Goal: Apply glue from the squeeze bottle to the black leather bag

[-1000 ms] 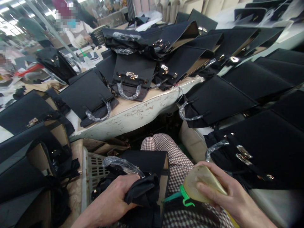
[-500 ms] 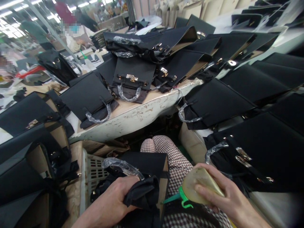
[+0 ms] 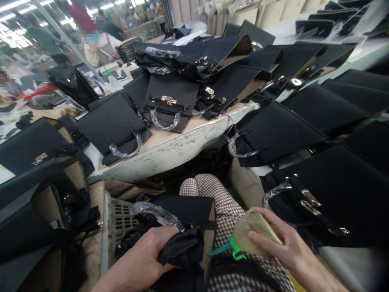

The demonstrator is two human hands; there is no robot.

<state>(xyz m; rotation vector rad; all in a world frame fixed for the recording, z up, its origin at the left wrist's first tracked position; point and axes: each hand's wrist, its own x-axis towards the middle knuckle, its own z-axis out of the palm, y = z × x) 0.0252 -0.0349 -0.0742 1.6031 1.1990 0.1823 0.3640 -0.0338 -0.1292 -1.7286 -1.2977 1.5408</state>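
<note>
My left hand [image 3: 145, 258] is closed on the folded flap of a black handbag [image 3: 188, 227] that rests on my lap, over checked trousers [image 3: 212, 190]. The bag's handle [image 3: 156, 213] is wrapped in clear plastic and sticks out to the left. My right hand [image 3: 284, 245] grips a yellowish squeeze bottle [image 3: 253, 233] with a green nozzle [image 3: 232, 248] pointing left toward the bag's edge.
Many black handbags with gold clasps lie piled on a worn white table [image 3: 170, 152] ahead and on a surface at right [image 3: 334, 190]. More bags stack at left [image 3: 36, 194] beside a white plastic crate [image 3: 117, 219]. People work in the far left background.
Almost nothing has moved. The right hand with the bottle has shifted slightly left and down toward the bag; the left hand keeps its grip.
</note>
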